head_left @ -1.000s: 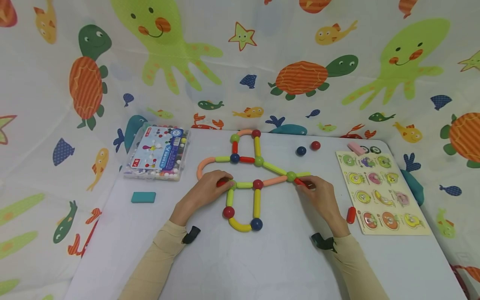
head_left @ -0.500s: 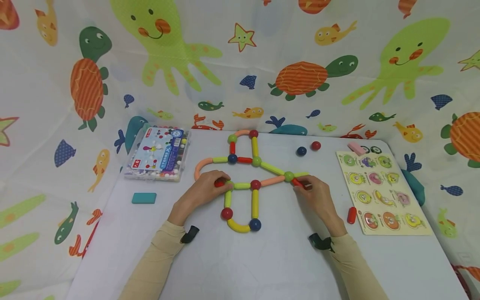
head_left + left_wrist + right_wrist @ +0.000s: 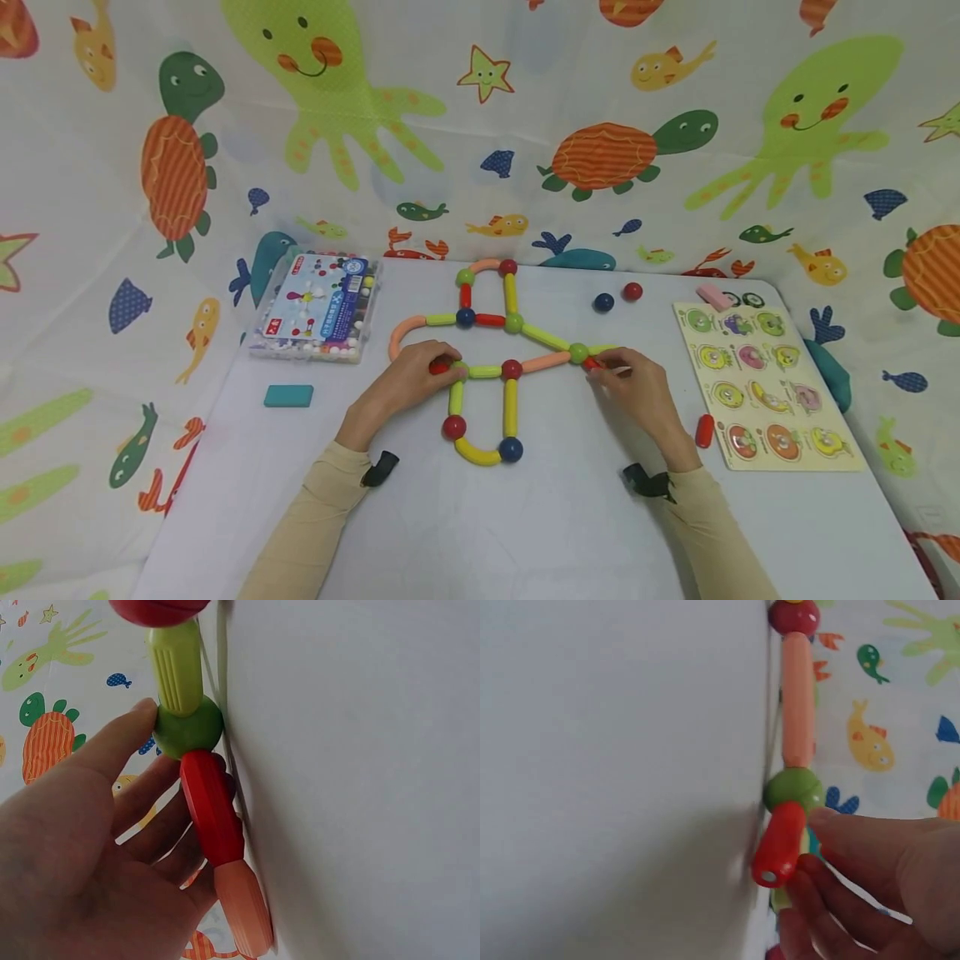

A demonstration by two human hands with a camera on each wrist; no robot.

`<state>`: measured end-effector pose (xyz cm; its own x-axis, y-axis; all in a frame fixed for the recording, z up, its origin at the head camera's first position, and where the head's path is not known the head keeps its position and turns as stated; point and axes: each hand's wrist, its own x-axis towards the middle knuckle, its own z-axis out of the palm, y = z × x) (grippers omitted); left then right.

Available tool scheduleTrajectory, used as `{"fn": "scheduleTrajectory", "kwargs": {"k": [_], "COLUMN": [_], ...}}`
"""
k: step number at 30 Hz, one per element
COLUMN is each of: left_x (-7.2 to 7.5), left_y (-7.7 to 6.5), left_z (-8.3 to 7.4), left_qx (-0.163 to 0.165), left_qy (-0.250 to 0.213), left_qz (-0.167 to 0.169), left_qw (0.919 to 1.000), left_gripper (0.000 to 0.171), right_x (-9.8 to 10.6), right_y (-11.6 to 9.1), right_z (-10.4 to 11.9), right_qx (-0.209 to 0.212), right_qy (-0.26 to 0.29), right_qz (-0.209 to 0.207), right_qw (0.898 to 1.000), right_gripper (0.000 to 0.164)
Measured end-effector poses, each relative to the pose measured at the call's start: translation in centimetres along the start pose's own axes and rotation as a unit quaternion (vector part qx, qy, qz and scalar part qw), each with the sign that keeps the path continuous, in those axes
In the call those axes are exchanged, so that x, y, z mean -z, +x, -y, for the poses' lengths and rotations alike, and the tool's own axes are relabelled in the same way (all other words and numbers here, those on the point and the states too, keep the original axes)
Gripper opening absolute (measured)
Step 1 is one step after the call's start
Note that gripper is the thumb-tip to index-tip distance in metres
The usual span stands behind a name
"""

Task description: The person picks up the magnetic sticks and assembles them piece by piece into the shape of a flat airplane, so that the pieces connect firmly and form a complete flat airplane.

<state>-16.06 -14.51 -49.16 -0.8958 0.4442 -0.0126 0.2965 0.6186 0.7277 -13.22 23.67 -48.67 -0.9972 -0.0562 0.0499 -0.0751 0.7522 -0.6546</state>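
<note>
A flat figure of magnetic sticks and balls lies on the white table. My left hand (image 3: pixel 415 377) pinches a green ball (image 3: pixel 189 729) at the figure's left side, thumb on one side. Its fingers pass behind the red stick (image 3: pixel 212 806) joined to that ball. A curved peach stick (image 3: pixel 244 909) continues from the red one. On the right, my right hand (image 3: pixel 632 386) holds a short red stick (image 3: pixel 780 844) against another green ball (image 3: pixel 793 789), with the thumb tip close to the ball. A straight peach stick (image 3: pixel 798 701) joins that ball to a red ball (image 3: pixel 795 616).
At back left stands a clear box (image 3: pixel 311 304) of small beads. A teal block (image 3: pixel 288 396) lies before it. A blue ball (image 3: pixel 603 302) and a loose red ball (image 3: pixel 632 292) sit at the back. A wooden fruit puzzle (image 3: pixel 765 387) and a loose red stick (image 3: pixel 705 431) lie right.
The figure has shifted slightly left with my hands. The red stick at my right hand has turned a little, and less of it shows. My left hand keeps its grip.
</note>
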Motion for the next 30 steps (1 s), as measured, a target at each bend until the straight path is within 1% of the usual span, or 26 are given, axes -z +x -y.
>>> {"fn": "scheduleTrajectory", "kwargs": {"k": [3, 6, 10, 12, 15, 19, 22, 24, 27, 30], "left_x": [0.1, 0.2, 0.2, 0.1, -0.1, -0.3, -0.3, -0.2, -0.1, 0.0], "left_y": [0.0, 0.0, -0.1, -0.2, -0.2, -0.2, -0.1, -0.1, -0.1, -0.2], "left_z": [0.0, -0.1, -0.1, -0.1, 0.1, 0.1, 0.0, 0.0, -0.1, -0.1], "left_qx": [0.0, 0.003, 0.009, 0.01, 0.007, 0.002, 0.003, 0.004, 0.008, 0.008], "left_qy": [0.0, -0.001, -0.002, -0.002, -0.003, -0.001, 0.002, 0.002, 0.003, 0.002], "left_qz": [-0.002, -0.001, 0.001, -0.001, -0.002, -0.001, -0.001, -0.001, 0.001, 0.001], "left_qw": [1.0, 1.0, 1.0, 1.0, 1.0, 1.0, 1.0, 1.0, 1.0, 1.0], "left_gripper": [0.033, 0.033, 0.033, 0.032, 0.032, 0.031, 0.031, 0.032, 0.032, 0.032], "right_x": [1.1, 2.3, 3.6, 3.9, 3.8, 3.4, 3.1, 2.9, 2.7, 2.4], "right_y": [0.6, 1.9, 4.5, 6.1, 8.3, 10.4, 11.3, 11.8, 12.2, 12.4], "right_z": [0.0, -0.2, -0.1, -0.1, -0.2, -0.7, -1.0, -1.2, -1.3, -1.4], "right_qx": [0.004, 0.003, -0.027, -0.046, -0.054, -0.066, -0.078, -0.088, -0.098, -0.093], "right_qy": [0.012, 0.024, 0.049, 0.058, 0.06, 0.049, 0.041, 0.034, 0.013, -0.003], "right_qz": [-0.03, -0.066, -0.075, -0.068, -0.061, -0.021, 0.019, 0.038, 0.058, 0.068], "right_qw": [0.999, 0.998, 0.996, 0.995, 0.995, 0.996, 0.996, 0.995, 0.993, 0.993], "right_gripper": [0.028, 0.031, 0.038, 0.039, 0.037, 0.037, 0.039, 0.039, 0.039, 0.041]}}
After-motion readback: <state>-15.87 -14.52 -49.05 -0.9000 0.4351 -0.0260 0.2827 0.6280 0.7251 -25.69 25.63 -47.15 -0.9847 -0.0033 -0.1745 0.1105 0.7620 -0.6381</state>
